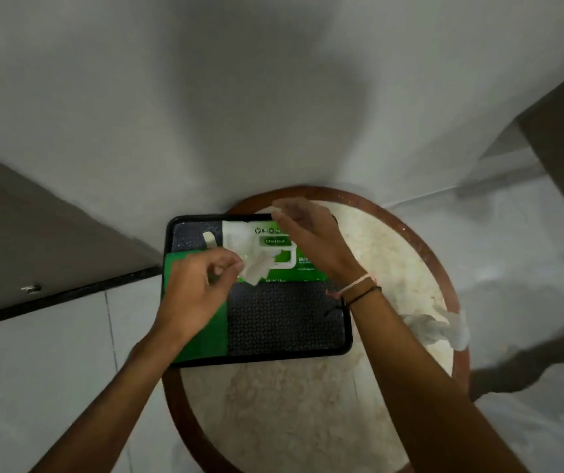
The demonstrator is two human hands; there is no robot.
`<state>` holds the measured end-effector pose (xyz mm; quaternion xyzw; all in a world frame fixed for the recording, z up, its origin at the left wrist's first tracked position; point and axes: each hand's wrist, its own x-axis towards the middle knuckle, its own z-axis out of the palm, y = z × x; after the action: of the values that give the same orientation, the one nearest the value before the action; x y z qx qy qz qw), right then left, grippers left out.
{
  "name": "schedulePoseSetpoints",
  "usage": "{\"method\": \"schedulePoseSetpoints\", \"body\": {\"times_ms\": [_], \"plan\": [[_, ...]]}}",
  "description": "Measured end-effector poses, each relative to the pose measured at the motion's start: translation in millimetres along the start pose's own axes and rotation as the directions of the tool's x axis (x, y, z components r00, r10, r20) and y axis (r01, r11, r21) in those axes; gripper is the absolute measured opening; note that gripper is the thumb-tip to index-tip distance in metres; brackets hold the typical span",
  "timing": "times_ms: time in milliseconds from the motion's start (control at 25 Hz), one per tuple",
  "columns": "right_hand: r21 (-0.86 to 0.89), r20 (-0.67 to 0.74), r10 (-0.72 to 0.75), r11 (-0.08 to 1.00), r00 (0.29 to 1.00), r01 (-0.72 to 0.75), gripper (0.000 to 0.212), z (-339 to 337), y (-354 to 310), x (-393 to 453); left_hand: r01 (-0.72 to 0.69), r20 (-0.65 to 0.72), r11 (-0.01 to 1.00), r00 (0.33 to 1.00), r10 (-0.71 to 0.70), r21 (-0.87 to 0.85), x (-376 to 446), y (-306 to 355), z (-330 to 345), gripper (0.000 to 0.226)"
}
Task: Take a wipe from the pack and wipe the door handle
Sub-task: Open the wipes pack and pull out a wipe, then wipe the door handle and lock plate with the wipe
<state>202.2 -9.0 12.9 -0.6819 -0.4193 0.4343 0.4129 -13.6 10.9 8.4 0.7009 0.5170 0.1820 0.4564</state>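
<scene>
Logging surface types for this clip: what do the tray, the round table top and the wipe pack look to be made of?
Tray: likely plastic, black, with a raised rim and a dotted textured floor. Table top: looks like pale mottled stone or a stone-look laminate, inside a reddish-brown rim, possibly wood. Wipe pack: soft plastic film, glossy green and white print.

Left hand (pixel 198 291) fingers pinched — right hand (pixel 311 240) spread, palm down.
</scene>
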Motion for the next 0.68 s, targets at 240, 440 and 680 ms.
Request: {"method": "schedulePoseSetpoints", "body": {"times_ms": [240, 440, 680], "plan": [[0.161, 0.023, -0.122, 0.980, 0.992, 0.117, 0.032, 9.7, -132.9, -75.6, 0.102, -0.034, 0.714, 0.984, -0.174, -0.693, -59.5, 126.0, -113.9, 0.013], [0.149, 0.057, -0.466, 0.879, 0.883, 0.454, 0.029, 37.2, -245.2, -121.5, -0.096, -0.204, 0.693, 0.976, -0.075, -0.714, -117.9, 192.6, -193.5, 0.017], [0.292, 0.235, -0.474, 0.867, 0.848, 0.404, 0.013, 74.2, -330.8, -132.8, -0.210, -0.269, 0.823, 0.960, 0.073, -0.527, -166.6, 196.8, -285.5, 0.012]]}}
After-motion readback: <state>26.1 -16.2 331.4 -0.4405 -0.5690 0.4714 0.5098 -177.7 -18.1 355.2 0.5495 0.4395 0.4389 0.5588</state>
